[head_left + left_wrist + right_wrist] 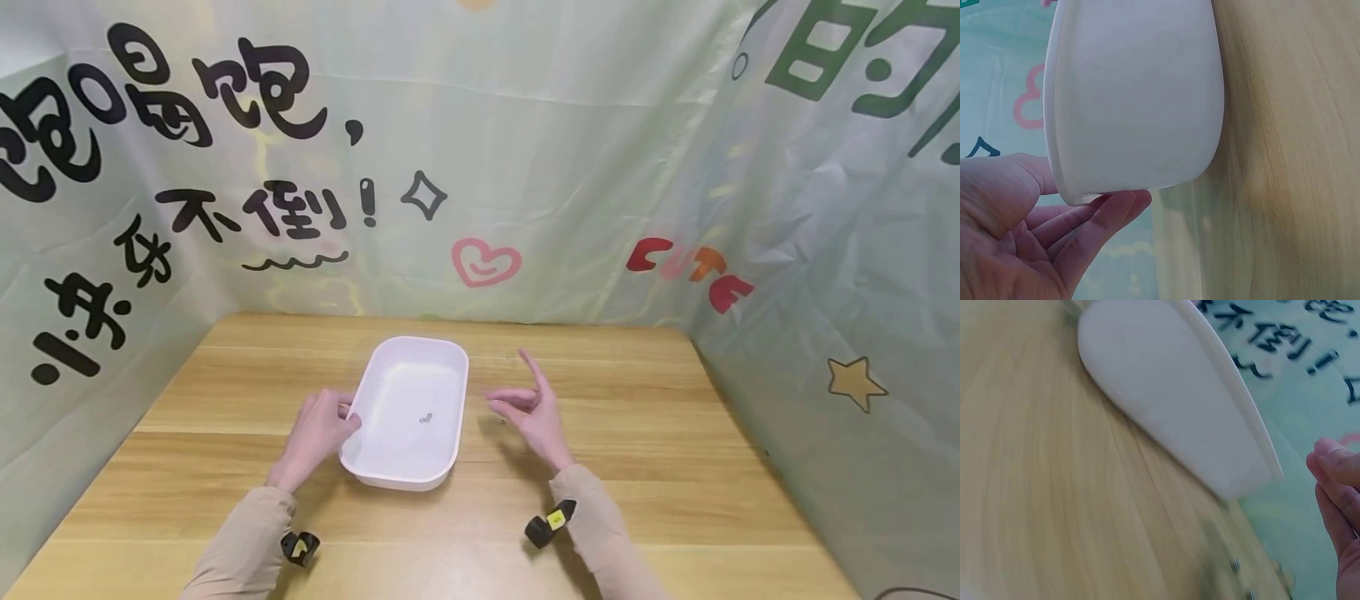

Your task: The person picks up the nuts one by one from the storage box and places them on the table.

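A white, rounded rectangular plastic tub [405, 479] rests on the wooden table, its inside facing up. Several tiny metal pieces [426, 418], ring-like, lie on its floor. My left hand [318, 433] grips the tub's left rim, thumb at the edge and fingers [1113, 209] against the outer wall. To the right of the tub, my right hand [536, 421] hovers over the table. Its index finger points up while thumb and other fingertips come close together; I see nothing between them. Small metal bits [1235, 565] lie on the table below that hand.
The wooden table [675, 500] spreads around the tub. A printed cloth [570, 192] with lettering and drawings hangs along its back and sides. Each sleeve carries a small black wrist camera [551, 523]. A dark cable [911, 592] shows at the lower right.
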### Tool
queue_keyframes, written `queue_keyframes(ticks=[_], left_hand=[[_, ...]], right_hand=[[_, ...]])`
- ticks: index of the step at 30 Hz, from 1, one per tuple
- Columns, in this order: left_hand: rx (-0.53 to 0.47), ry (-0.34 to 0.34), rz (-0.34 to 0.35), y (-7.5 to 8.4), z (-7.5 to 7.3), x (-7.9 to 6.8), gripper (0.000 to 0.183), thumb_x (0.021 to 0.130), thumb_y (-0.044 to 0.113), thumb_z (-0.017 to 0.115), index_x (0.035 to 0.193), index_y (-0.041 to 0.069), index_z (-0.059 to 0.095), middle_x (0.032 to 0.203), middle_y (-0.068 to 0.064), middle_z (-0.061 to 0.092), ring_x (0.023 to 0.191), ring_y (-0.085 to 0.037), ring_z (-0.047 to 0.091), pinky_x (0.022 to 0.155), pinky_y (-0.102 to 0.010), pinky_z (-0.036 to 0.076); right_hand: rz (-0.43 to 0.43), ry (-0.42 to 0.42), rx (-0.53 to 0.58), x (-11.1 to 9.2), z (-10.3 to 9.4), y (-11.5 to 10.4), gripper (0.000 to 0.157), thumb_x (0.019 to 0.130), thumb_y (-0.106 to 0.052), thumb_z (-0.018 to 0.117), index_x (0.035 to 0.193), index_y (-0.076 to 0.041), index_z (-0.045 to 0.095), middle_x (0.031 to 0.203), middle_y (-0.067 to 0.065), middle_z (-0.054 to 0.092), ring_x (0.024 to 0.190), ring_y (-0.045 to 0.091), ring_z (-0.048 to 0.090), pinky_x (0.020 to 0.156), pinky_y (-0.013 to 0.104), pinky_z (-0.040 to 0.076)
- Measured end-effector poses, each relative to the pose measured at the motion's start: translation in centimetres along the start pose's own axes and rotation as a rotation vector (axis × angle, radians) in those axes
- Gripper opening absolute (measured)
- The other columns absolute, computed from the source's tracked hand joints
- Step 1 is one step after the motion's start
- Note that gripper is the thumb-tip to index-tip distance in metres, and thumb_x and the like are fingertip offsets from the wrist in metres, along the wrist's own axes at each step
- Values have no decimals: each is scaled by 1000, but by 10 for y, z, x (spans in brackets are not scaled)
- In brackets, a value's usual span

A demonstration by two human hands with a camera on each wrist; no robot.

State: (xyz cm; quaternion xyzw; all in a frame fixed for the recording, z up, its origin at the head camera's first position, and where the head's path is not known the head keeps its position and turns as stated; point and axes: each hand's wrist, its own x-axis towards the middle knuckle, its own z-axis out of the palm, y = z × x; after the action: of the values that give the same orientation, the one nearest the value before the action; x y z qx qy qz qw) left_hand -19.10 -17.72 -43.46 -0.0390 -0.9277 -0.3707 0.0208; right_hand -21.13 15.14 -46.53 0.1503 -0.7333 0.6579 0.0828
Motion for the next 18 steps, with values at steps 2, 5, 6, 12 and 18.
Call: queue_keyframes(ticks=[2, 5, 6, 12, 18], left_hand=[[0, -1, -3, 0, 0, -1, 33, 82, 0, 59, 110, -8, 72, 98, -29, 75, 86, -34, 75, 68, -38, 62], [1, 3, -4, 0, -1, -1, 32, 81, 0, 59, 109, -8, 73, 97, -28, 75, 84, -33, 76, 67, -36, 61], [2, 5, -4, 0, -1, -1, 32, 81, 0, 58, 108, -7, 73, 96, -28, 75, 83, -32, 76, 66, -36, 61], [11, 11, 6, 1, -2, -2, 30, 81, 0, 59, 105, -7, 74, 94, -27, 76, 82, -31, 75, 64, -35, 60], [5, 11, 10, 1, -2, -3, 29, 81, 0, 60, 105, -6, 74, 95, -27, 76, 82, -32, 75, 65, -36, 60]], right_hand=[[-21, 29, -7, -4, -12, 5, 98, 82, 3, 75, 161, -18, 21, 104, 32, 72, 87, 5, 75, 83, 22, 59], [-37, 70, -29, -8, -28, 11, 98, 82, 4, 75, 161, -16, 20, 103, 33, 71, 86, 1, 74, 81, 20, 58], [-35, 86, -35, -10, -33, 13, 98, 82, 4, 76, 161, -15, 20, 103, 32, 71, 85, 1, 74, 80, 20, 58], [35, 178, -71, -16, -61, 24, 100, 80, 2, 78, 160, -15, 20, 102, 23, 75, 85, 7, 75, 79, 20, 59], [51, 228, -137, -24, -81, 28, 99, 83, 2, 76, 161, -15, 19, 104, 26, 74, 85, 4, 75, 85, 13, 55]])
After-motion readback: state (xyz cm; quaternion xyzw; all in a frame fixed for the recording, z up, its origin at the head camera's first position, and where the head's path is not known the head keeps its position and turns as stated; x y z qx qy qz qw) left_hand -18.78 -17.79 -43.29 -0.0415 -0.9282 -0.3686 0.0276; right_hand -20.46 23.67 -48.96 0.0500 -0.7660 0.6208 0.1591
